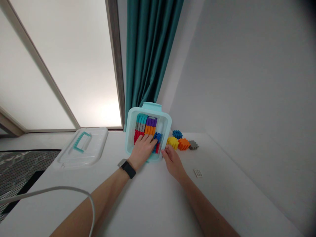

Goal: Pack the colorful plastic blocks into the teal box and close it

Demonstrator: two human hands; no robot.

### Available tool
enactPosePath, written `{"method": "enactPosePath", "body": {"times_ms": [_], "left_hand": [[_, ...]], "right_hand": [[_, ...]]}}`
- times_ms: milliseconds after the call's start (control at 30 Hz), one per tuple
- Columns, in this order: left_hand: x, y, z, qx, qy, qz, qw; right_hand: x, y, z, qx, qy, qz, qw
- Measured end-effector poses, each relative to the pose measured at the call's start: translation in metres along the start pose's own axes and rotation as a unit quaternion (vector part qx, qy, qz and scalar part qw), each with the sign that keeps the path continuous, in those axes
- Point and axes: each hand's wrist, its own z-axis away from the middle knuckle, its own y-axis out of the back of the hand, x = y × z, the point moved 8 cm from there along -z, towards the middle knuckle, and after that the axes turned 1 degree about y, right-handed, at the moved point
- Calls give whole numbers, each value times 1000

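A light turquoise plastic bin [128, 131] stands on the white table with rows of interlocking toy blocks [150, 123] inside, in teal, grey, red, purple and orange. Reaching over its near rim, my left hand [143, 146] lies on the blocks with fingers stretched out and apart. Blue blocks [158, 135] sit beside its fingertips. My right hand [172, 161] is closed at the bin's near right corner, thumb at the rim and fingers curled outside. Yellow blocks [172, 142] lie just beyond its knuckles. Part of the bin's contents is hidden by my left hand.
Orange blocks [184, 144], grey blocks [194, 144] and blue connected blocks [177, 134] lie right of the bin. A clear lid [96, 148] with a turquoise handle rests at left. A small white piece [197, 173] lies at right. A pale cable [61, 188] crosses the lower left.
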Motion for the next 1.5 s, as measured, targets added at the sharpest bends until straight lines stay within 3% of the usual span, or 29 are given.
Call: {"method": "enactPosePath", "body": {"times_ms": [267,1000,1167,1267,1500], "left_hand": [[-1,-3,-9,20,-20,7,1000],[-6,-4,-4,23,23,1,999],[-3,9,10,16,33,48,998],[9,13,26,-16,-3,92,996],[24,2,49,-74,-54,160,983]], "right_hand": [[1,0,1,-3,3,-2,1000],[7,-1,1,-2,2,4,1000],[9,0,1,-8,1,0,1000],[12,2,0,-11,-5,6,1000],[13,12,0,-1,-11,45,999]]}}
